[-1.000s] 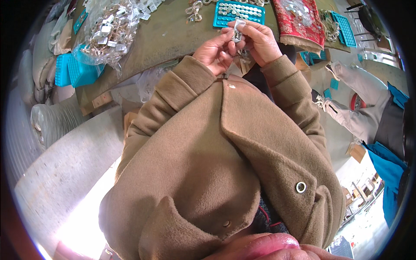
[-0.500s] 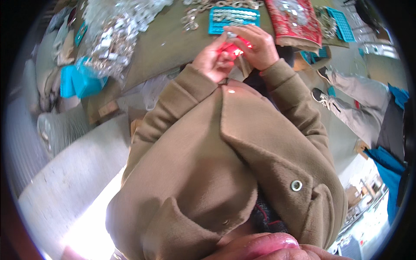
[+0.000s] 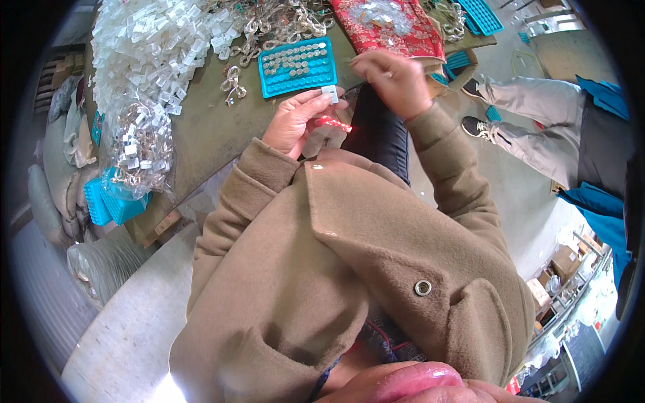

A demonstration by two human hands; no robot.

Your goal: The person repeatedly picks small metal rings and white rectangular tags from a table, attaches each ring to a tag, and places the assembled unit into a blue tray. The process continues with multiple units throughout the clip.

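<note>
Between the thumb and fingertips of my left hand [image 3: 293,122] a small white square piece [image 3: 329,93] is pinched. Just below it, at the same hand, glows a red-lit strip [image 3: 330,123] along the edge of a pale flat thing [image 3: 324,140], whose kind I cannot make out. My right hand [image 3: 398,82] is raised apart from the left, near the red patterned cloth, with its fingers curled together. Whether anything is between those fingers is hidden and slightly blurred. Beyond my left hand lies a blue tray [image 3: 321,79] with rows of round silvery pieces [image 3: 295,62].
A large heap of white square pieces [image 3: 148,47] covers the table's left part, beside a clear bag [image 3: 138,144] of similar pieces. Coiled wires [image 3: 269,23] lie behind the tray. The red cloth [image 3: 396,30] holds clear bits. Another person's legs [image 3: 544,127] are at the right.
My hands, together around the red glow before, are now apart: the right has moved away to the right. The left keeps the white piece. The view has shifted, showing more of the table.
</note>
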